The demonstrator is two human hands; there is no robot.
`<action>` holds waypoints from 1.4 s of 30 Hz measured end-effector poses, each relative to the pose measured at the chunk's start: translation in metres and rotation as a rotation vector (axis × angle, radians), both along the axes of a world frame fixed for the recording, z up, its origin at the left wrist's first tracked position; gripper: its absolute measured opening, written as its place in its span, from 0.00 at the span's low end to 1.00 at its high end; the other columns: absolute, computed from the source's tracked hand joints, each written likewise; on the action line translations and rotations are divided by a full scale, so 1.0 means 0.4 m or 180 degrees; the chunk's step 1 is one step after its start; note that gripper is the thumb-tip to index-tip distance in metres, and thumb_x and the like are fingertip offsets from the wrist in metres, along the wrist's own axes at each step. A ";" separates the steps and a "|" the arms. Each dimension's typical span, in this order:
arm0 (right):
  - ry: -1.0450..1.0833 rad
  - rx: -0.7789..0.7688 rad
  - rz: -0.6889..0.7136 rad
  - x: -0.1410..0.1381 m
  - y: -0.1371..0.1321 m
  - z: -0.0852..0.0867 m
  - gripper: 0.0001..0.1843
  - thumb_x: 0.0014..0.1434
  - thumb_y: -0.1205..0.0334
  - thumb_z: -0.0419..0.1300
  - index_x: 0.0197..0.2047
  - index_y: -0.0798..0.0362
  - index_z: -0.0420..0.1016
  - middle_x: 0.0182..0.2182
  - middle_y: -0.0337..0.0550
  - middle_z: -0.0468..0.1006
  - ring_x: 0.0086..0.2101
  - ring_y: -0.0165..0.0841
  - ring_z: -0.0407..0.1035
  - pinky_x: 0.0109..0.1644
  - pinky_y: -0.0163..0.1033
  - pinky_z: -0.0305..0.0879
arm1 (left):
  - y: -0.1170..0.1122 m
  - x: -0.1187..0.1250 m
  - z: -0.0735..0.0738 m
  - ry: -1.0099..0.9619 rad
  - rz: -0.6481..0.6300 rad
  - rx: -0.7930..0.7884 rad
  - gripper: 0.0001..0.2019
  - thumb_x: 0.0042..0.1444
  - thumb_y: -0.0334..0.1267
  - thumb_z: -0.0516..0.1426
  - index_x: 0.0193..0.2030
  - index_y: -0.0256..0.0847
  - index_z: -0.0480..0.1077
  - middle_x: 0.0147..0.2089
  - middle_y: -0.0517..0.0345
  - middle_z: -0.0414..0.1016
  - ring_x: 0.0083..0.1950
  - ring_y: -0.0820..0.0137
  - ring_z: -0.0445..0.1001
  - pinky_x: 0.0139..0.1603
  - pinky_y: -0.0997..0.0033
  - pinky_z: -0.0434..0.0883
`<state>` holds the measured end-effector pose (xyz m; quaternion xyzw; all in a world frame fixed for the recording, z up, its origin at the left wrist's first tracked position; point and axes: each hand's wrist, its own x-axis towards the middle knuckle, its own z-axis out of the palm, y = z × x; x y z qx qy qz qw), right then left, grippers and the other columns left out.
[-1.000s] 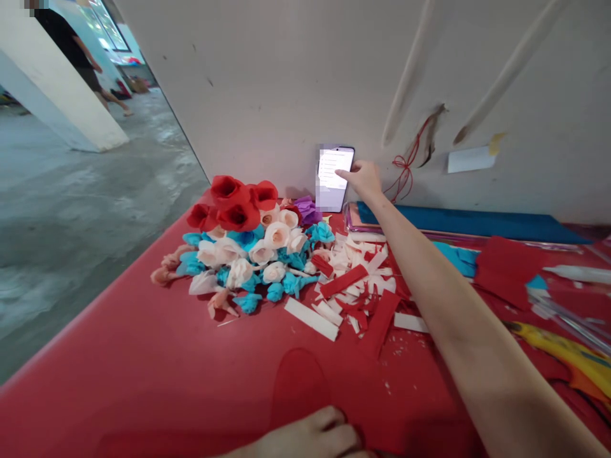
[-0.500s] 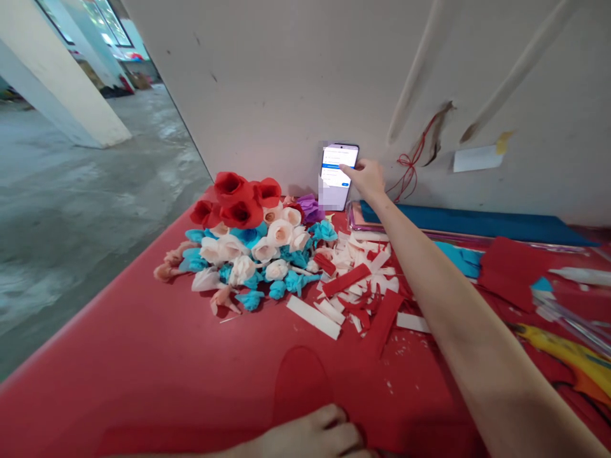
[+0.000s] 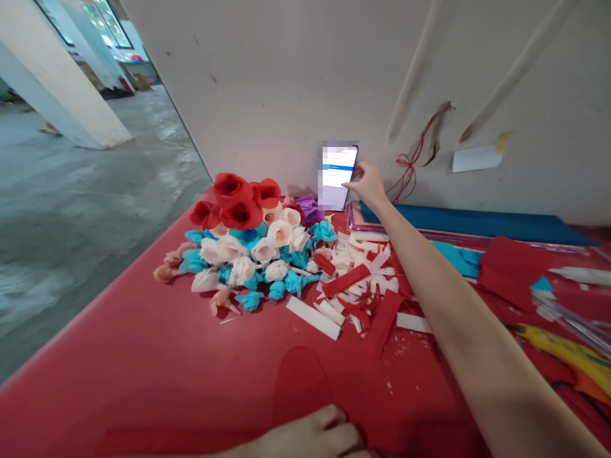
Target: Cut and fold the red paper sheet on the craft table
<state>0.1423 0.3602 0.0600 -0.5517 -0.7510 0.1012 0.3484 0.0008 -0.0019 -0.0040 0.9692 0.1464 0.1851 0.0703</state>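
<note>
A smartphone (image 3: 338,191) with a lit screen leans upright against the pale panel, part of it blurred out. My right hand (image 3: 368,184) is at its right edge, the thumb on the lower part of the screen and the other fingers bent by the edge. At the bottom, my left hand (image 3: 324,432) lies on the red table (image 3: 229,375) with its fingers curled; the frame edge cuts it off and hides what it may hold. Paper flowers in red (image 3: 241,213), cream (image 3: 279,233) and blue (image 3: 249,300) are heaped left of the phone.
White and red paper strips (image 3: 346,280) lie scattered below my right forearm. Farther right are folded dark blue paper (image 3: 477,222), a red sheet (image 3: 513,270) and a yellow tool (image 3: 563,350). A pale panel (image 3: 286,83) rises behind the table, and a red cord (image 3: 407,162) hangs from it.
My right thumb has slid down the phone screen, from the blue bar near the middle to a small blue button lower right. My left hand has stayed in place.
</note>
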 end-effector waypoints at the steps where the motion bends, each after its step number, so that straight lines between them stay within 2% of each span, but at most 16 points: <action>1: -0.0032 -0.0009 -0.0005 0.000 -0.002 0.002 0.25 0.47 0.63 0.64 0.49 0.59 0.67 0.44 0.50 0.71 0.46 0.41 0.65 0.50 0.47 0.61 | 0.000 -0.001 0.000 -0.0027 -0.0001 -0.0001 0.09 0.63 0.32 0.48 0.42 0.35 0.68 0.37 0.66 0.72 0.37 0.74 0.63 0.42 0.72 0.61; 5: -0.0242 -0.0090 0.0048 0.003 -0.015 0.012 0.22 0.52 0.60 0.62 0.50 0.57 0.65 0.47 0.48 0.69 0.46 0.38 0.65 0.50 0.48 0.62 | 0.000 -0.002 0.001 -0.0057 0.0028 -0.0006 0.14 0.65 0.32 0.42 0.43 0.35 0.68 0.39 0.66 0.72 0.37 0.73 0.63 0.42 0.72 0.61; 10: -0.0671 -0.0298 0.0032 0.020 -0.049 0.031 0.18 0.60 0.57 0.54 0.52 0.56 0.64 0.48 0.47 0.68 0.44 0.35 0.66 0.47 0.47 0.66 | 0.003 -0.002 0.016 0.0106 0.0033 -0.0023 0.13 0.65 0.34 0.42 0.47 0.37 0.66 0.43 0.67 0.71 0.37 0.73 0.63 0.42 0.71 0.61; 15: -0.1298 -0.0649 -0.0371 0.060 -0.147 0.073 0.18 0.60 0.56 0.54 0.50 0.56 0.65 0.46 0.47 0.69 0.42 0.34 0.67 0.44 0.45 0.67 | -0.005 -0.005 0.059 0.0379 -0.0086 -0.0152 0.12 0.64 0.37 0.45 0.50 0.41 0.63 0.47 0.63 0.69 0.39 0.71 0.64 0.42 0.68 0.59; 19: -0.1822 -0.0596 -0.0526 0.082 -0.325 0.128 0.17 0.60 0.56 0.54 0.48 0.57 0.66 0.44 0.46 0.70 0.42 0.34 0.67 0.45 0.46 0.66 | -0.012 -0.008 0.092 0.0665 -0.0116 -0.0492 0.14 0.60 0.38 0.49 0.52 0.38 0.61 0.50 0.58 0.67 0.41 0.68 0.64 0.43 0.66 0.60; 22: -0.2173 -0.0483 -0.0482 0.089 -0.510 0.179 0.11 0.59 0.62 0.52 0.43 0.58 0.70 0.39 0.50 0.73 0.42 0.41 0.67 0.42 0.46 0.64 | -0.019 -0.006 0.099 0.0756 -0.0085 -0.0595 0.17 0.57 0.36 0.51 0.53 0.38 0.60 0.50 0.56 0.67 0.43 0.67 0.64 0.45 0.65 0.60; 26: -0.2515 -0.0541 -0.0392 0.131 -0.759 0.222 0.10 0.58 0.66 0.49 0.33 0.57 0.71 0.30 0.50 0.74 0.34 0.42 0.69 0.36 0.44 0.62 | -0.031 -0.003 0.097 0.0706 0.0022 -0.0594 0.17 0.56 0.33 0.51 0.53 0.39 0.60 0.49 0.54 0.67 0.45 0.66 0.64 0.47 0.66 0.61; 28: -0.2568 -0.0544 -0.0288 0.184 -0.861 0.207 0.10 0.57 0.70 0.49 0.34 0.55 0.72 0.33 0.48 0.75 0.36 0.40 0.69 0.40 0.43 0.62 | -0.036 -0.003 0.096 0.0701 0.0060 -0.0567 0.16 0.56 0.31 0.51 0.52 0.39 0.61 0.49 0.53 0.67 0.45 0.65 0.64 0.48 0.65 0.61; 29: -0.2560 -0.0378 -0.0137 0.218 -0.905 0.187 0.11 0.56 0.70 0.49 0.35 0.54 0.72 0.33 0.47 0.76 0.35 0.39 0.70 0.40 0.43 0.63 | -0.037 -0.004 0.096 0.0700 0.0064 -0.0552 0.16 0.56 0.31 0.50 0.52 0.38 0.61 0.50 0.53 0.67 0.45 0.65 0.64 0.48 0.65 0.61; 32: -0.2569 -0.0056 0.0195 0.336 -1.007 0.090 0.16 0.54 0.71 0.48 0.42 0.54 0.72 0.36 0.49 0.76 0.36 0.38 0.71 0.39 0.42 0.66 | -0.040 -0.005 0.096 0.0694 0.0047 -0.0521 0.16 0.57 0.30 0.49 0.53 0.38 0.61 0.50 0.52 0.67 0.45 0.65 0.64 0.48 0.65 0.62; 34: -0.2615 0.0048 0.0403 0.407 -1.054 0.015 0.23 0.50 0.75 0.47 0.48 0.57 0.70 0.44 0.50 0.75 0.42 0.39 0.70 0.44 0.43 0.68 | -0.040 -0.006 0.096 0.0695 0.0036 -0.0517 0.16 0.57 0.30 0.49 0.53 0.39 0.62 0.50 0.53 0.67 0.45 0.66 0.64 0.48 0.66 0.62; 36: -0.2524 -0.0012 0.0499 0.460 -1.087 -0.050 0.30 0.48 0.77 0.45 0.54 0.57 0.65 0.50 0.49 0.70 0.49 0.38 0.66 0.49 0.44 0.66 | -0.039 -0.005 0.095 0.0692 0.0046 -0.0510 0.16 0.57 0.30 0.49 0.52 0.39 0.62 0.50 0.53 0.67 0.46 0.66 0.65 0.49 0.66 0.62; 38: -0.2431 -0.0304 0.0592 0.491 -1.105 -0.093 0.33 0.48 0.77 0.45 0.58 0.54 0.61 0.56 0.47 0.65 0.54 0.37 0.60 0.54 0.44 0.63 | -0.039 -0.004 0.096 0.0688 0.0057 -0.0495 0.15 0.57 0.30 0.49 0.52 0.39 0.62 0.50 0.54 0.68 0.46 0.67 0.65 0.50 0.67 0.62; 40: -0.2341 -0.0495 0.0597 0.499 -1.109 -0.109 0.35 0.47 0.78 0.45 0.60 0.53 0.58 0.57 0.46 0.62 0.55 0.37 0.58 0.56 0.45 0.62 | -0.041 -0.002 0.098 0.0687 0.0063 -0.0463 0.15 0.57 0.30 0.49 0.52 0.39 0.63 0.50 0.53 0.68 0.46 0.67 0.65 0.50 0.67 0.63; 42: -0.2249 -0.0580 0.0631 0.490 -1.102 -0.104 0.38 0.46 0.79 0.45 0.61 0.52 0.56 0.57 0.47 0.62 0.55 0.38 0.59 0.56 0.46 0.61 | -0.044 -0.001 0.100 0.0696 0.0068 -0.0409 0.15 0.57 0.30 0.49 0.52 0.38 0.63 0.49 0.52 0.69 0.47 0.67 0.66 0.50 0.67 0.63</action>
